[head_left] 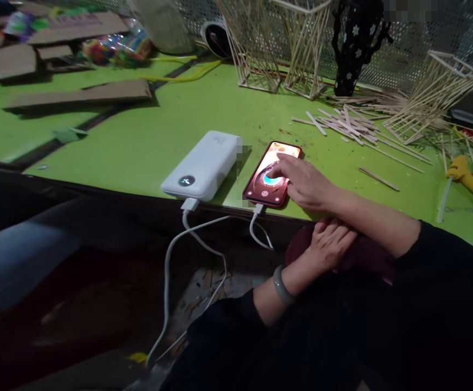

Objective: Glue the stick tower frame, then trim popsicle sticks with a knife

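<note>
My right hand (307,182) is over a phone (266,182) in a dark red case, its thumb and a forefinger apart above the lit screen. The phone lies on the green table near the front edge, with a white cable (256,217) plugged into its lower end. My left hand (334,241), below a grey-green bangle (282,285) at the wrist, rests with fingers stretched out beneath my right forearm at the table edge. A white power bank (203,165) with a round display lies left of the phone. A second cable plug (190,204) sits in its near end.
Stick towers (305,60) stand at the back beside a black flowered vase (354,49). Loose wooden sticks (348,125) lie behind the phone; another stick tower (431,100) leans right. A yellow glue gun (466,176) is at far right. Cardboard pieces (81,98) lie left.
</note>
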`<state>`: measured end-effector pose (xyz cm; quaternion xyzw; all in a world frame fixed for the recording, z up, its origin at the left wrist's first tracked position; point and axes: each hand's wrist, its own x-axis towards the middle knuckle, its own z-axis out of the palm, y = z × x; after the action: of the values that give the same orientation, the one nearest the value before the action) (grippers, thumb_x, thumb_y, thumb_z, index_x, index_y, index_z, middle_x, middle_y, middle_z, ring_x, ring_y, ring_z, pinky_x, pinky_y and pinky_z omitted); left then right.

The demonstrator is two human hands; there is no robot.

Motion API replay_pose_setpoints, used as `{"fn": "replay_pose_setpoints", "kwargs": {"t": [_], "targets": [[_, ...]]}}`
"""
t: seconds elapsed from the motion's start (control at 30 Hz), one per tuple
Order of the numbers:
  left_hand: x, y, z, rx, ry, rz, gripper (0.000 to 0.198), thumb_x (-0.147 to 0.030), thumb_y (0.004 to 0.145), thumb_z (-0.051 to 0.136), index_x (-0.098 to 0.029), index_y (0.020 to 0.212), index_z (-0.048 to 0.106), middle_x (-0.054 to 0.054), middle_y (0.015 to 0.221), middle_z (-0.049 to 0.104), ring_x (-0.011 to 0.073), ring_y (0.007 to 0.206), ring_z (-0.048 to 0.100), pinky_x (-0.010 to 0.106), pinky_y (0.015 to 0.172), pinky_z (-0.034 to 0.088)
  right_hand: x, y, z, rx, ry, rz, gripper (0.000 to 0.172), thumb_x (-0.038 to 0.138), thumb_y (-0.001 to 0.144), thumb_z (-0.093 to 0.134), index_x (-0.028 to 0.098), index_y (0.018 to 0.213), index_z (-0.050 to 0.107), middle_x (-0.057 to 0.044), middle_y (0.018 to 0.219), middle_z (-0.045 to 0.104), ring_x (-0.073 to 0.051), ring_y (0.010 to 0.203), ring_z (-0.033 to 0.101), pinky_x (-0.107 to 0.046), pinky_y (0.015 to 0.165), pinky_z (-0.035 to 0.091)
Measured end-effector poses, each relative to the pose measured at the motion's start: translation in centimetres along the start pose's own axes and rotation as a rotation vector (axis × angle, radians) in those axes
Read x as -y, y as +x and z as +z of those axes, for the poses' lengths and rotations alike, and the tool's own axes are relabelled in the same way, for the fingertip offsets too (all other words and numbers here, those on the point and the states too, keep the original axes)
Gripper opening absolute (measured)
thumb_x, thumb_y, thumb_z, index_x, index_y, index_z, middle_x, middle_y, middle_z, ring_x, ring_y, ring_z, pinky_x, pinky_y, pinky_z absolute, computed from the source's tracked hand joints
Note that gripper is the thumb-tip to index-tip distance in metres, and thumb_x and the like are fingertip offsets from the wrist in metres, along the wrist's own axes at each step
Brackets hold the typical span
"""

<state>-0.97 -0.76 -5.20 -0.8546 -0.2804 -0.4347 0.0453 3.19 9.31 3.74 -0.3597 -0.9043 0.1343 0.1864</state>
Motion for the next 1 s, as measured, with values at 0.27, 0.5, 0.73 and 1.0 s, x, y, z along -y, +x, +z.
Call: {"fn": "replay_pose_setpoints", "kwargs": {"t": [0.27, 0.5, 0.73, 1.0], "targets": [[0.0, 0.2, -0.1, 0.008, -0.02, -0.019, 0.019, -0.021, 0.086, 0.051, -0.019, 0.096, 0.067, 0.004, 0.081, 0.068, 0.0182, 0.086, 0.059, 0.033, 0.08, 0.039, -0.5, 0.2, 0.2, 0.006, -0.04, 0.073, 0.034, 0.01, 0.084, 0.035, 0.019, 0.11, 0.055, -0.013, 0.129, 0.054, -0.025, 0.131, 0.04, -0.048, 0.103, 0.035], [0.0, 0.4, -0.2, -0.067, -0.024, -0.003, 0.025, -0.018, 0.086, 0.05, -0.015, 0.107, 0.065, 0.006, 0.099, 0.072, 0.0187, 0.106, 0.059, 0.03, 0.092, 0.041, -2.2, -0.3, -0.5, -0.192, -0.035, 0.25, 0.037, 0.007, 0.084, 0.028, 0.016, 0.113, 0.051, -0.014, 0.118, 0.058, -0.025, 0.126, 0.044, -0.048, 0.103, 0.035], [-0.1, 1.0, -0.4, -0.116, -0.011, -0.003, 0.019, -0.018, 0.083, 0.054, -0.015, 0.098, 0.066, 0.005, 0.091, 0.072, 0.0177, 0.094, 0.061, 0.03, 0.085, 0.041, -1.4, -1.2, -1.0, -0.216, 0.03, 0.201, 0.034, 0.003, 0.077, 0.03, 0.019, 0.098, 0.051, -0.01, 0.103, 0.061, -0.021, 0.098, 0.055, -0.042, 0.09, 0.043], [-0.2, 1.1, -0.5, -0.074, -0.004, -0.023, 0.013, -0.018, 0.085, 0.054, -0.018, 0.086, 0.066, 0.002, 0.077, 0.069, 0.016, 0.084, 0.059, 0.03, 0.076, 0.038, -0.7, -1.2, -1.1, -0.11, 0.042, 0.177, 0.033, 0.003, 0.073, 0.032, 0.019, 0.095, 0.052, -0.009, 0.106, 0.06, -0.021, 0.096, 0.054, -0.038, 0.09, 0.041]]}}
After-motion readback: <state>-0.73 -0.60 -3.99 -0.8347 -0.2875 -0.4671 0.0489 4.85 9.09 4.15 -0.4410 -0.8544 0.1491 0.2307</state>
